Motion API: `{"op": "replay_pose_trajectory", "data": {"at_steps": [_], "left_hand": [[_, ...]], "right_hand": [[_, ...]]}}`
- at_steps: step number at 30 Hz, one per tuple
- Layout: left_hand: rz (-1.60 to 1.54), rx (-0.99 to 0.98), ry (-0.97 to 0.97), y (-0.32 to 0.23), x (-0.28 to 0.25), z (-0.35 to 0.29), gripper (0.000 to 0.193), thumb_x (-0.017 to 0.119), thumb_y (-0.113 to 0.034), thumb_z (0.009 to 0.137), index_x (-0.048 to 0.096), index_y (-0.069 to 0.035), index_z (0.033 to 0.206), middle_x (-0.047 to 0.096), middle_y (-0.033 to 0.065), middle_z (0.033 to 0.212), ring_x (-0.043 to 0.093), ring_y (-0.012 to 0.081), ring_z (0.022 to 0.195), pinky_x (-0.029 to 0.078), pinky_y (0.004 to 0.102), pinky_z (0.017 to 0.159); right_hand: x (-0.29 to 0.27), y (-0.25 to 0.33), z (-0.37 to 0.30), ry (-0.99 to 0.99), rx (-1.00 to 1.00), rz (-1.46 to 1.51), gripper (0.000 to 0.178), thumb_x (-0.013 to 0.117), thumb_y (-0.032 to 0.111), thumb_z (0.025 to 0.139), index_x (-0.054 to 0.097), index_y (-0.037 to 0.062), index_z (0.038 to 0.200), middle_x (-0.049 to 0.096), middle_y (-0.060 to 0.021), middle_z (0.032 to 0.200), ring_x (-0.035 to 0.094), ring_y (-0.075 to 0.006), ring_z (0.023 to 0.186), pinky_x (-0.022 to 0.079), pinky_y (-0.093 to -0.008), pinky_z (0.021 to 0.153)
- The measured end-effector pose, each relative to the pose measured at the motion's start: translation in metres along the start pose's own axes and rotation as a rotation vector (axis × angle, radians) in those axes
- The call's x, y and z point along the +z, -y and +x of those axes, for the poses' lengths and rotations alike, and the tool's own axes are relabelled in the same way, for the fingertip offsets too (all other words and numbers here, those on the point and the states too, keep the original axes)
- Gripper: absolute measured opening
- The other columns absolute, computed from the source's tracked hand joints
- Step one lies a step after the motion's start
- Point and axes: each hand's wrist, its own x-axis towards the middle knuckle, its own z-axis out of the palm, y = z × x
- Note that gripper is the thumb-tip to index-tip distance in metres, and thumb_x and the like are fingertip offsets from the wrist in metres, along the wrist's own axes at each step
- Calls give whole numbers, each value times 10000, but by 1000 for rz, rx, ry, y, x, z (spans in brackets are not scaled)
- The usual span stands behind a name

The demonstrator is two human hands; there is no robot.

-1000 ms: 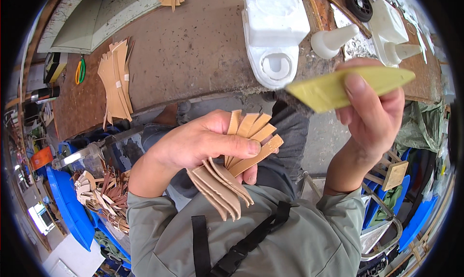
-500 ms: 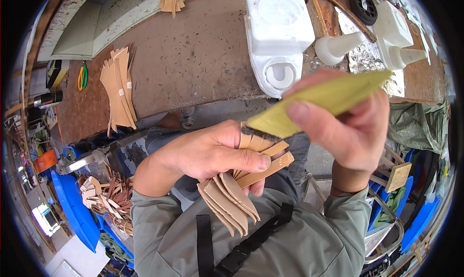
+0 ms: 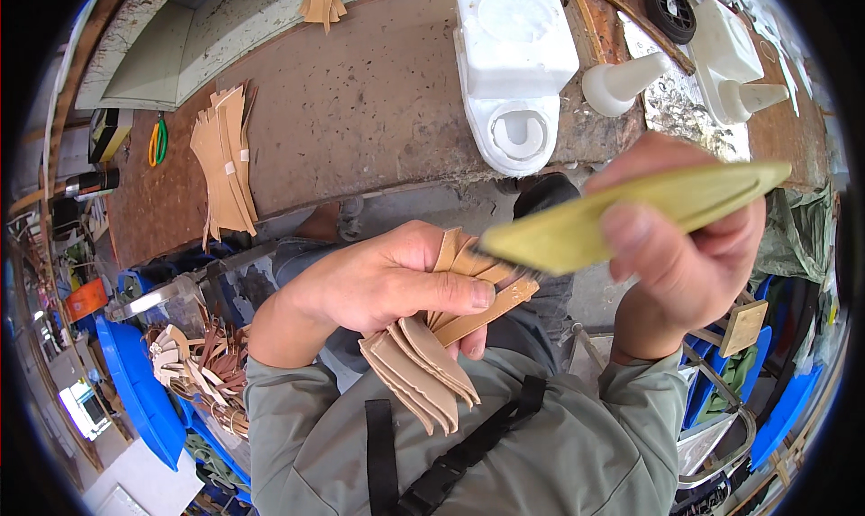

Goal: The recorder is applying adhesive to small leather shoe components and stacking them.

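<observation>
My left hand is closed round a fanned bundle of tan leather strips, the thumb pressed across them. Their wide ends hang toward my lap, and the other ends spread out beyond my fingers. A flat yellow-green brush, with dark bristles along its narrow edge, is gripped in my right hand. The bristles touch or hover just over the fanned strip ends; which of these I cannot tell. Part of the right fingers is hidden behind the brush handle.
On the brown workbench ahead stand a white plastic container and a white cone-shaped nozzle. More leather strips and green-orange scissors lie at left. Blue bins flank me.
My right hand and the brush have moved to the right, and the brush handle has turned flatter. The left hand with the strips has shifted only slightly left.
</observation>
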Motion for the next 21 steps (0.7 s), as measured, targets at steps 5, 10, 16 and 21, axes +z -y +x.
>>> {"op": "replay_pose_trajectory", "data": {"at_steps": [5, 10, 16, 21], "left_hand": [[-12, -38, -65, 4, 2, -9, 298, 517, -213, 907, 534, 32, 1076, 629, 97, 773, 597, 118, 673, 470, 247, 578], [-95, -16, -128, 5, 9, -10, 322, 561, -136, 848, 510, 51, 1106, 610, 163, 736, 618, 209, 608, 487, 285, 512], [-136, 23, -158, 6, 11, -9, 371, 560, -138, 849, 483, 53, 1158, 598, 150, 749, 625, 208, 622, 494, 289, 511], [-141, -15, -164, 5, 13, -12, 405, 553, -143, 852, 465, 47, 1198, 598, 149, 752, 627, 206, 626, 492, 280, 518]], "right_hand": [[14, -10, 5, -35, 178, 81, 207, 629, 121, 765, 631, -70, 845, 624, -104, 651, 472, -61, 398, 354, -178, 387], [2, 1, -7, -33, 91, 183, 216, 653, 147, 782, 641, -46, 880, 620, -102, 657, 481, -52, 436, 354, -180, 397], [-1, 3, 1, -105, 321, 122, 192, 644, 119, 799, 634, -47, 894, 611, -65, 646, 481, -61, 429, 345, -181, 393], [14, -5, 3, 112, 329, -39, 189, 616, 125, 813, 632, -47, 888, 619, -77, 682, 476, -66, 433, 332, -183, 387]]}}
